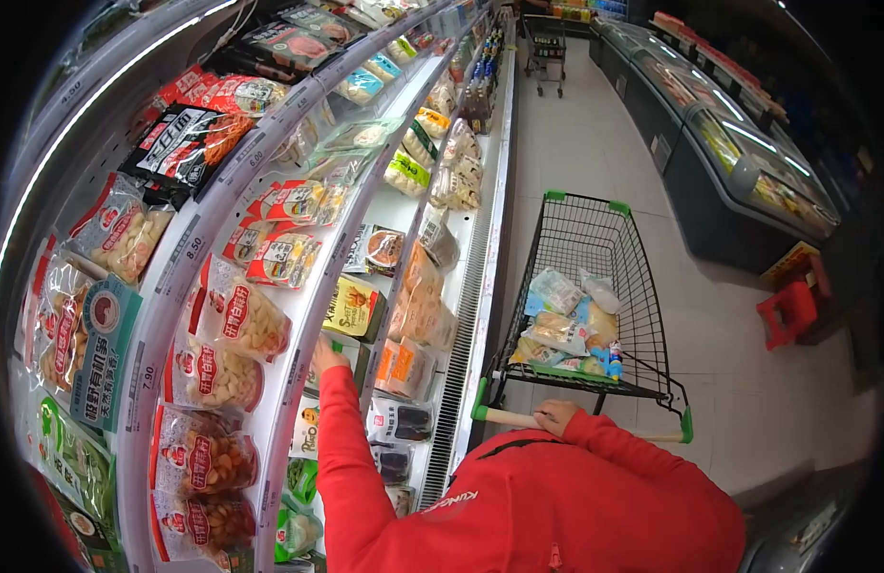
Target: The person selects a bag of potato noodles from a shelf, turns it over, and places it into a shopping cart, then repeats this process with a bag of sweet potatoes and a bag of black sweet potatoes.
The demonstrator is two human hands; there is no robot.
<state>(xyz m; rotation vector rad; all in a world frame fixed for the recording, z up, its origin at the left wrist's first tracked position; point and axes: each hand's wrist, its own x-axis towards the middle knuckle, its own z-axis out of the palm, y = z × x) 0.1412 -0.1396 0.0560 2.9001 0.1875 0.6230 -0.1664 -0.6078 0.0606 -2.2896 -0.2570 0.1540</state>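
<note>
My left hand (329, 355) reaches into the chilled shelf on the left, at a dark green and white box (358, 357). Its fingers are mostly hidden, so I cannot make out whether they grip the box. Just beyond stands a yellow box (354, 307), and a white pack (306, 427) with a cartoon figure lies nearer to me. My right hand (556, 417) is closed around the pale handle (513, 417) of a black wire shopping cart (642, 286) with green corners. Several bagged goods (561, 329) lie in the cart.
Bags of pale snacks (234, 310) and brown ones (208, 463) fill the shelf tiers beside me. Across the aisle (595, 143) runs a row of chest freezers (738, 153). A red stool (790, 310) stands at the right, and another cart (545, 53) farther ahead.
</note>
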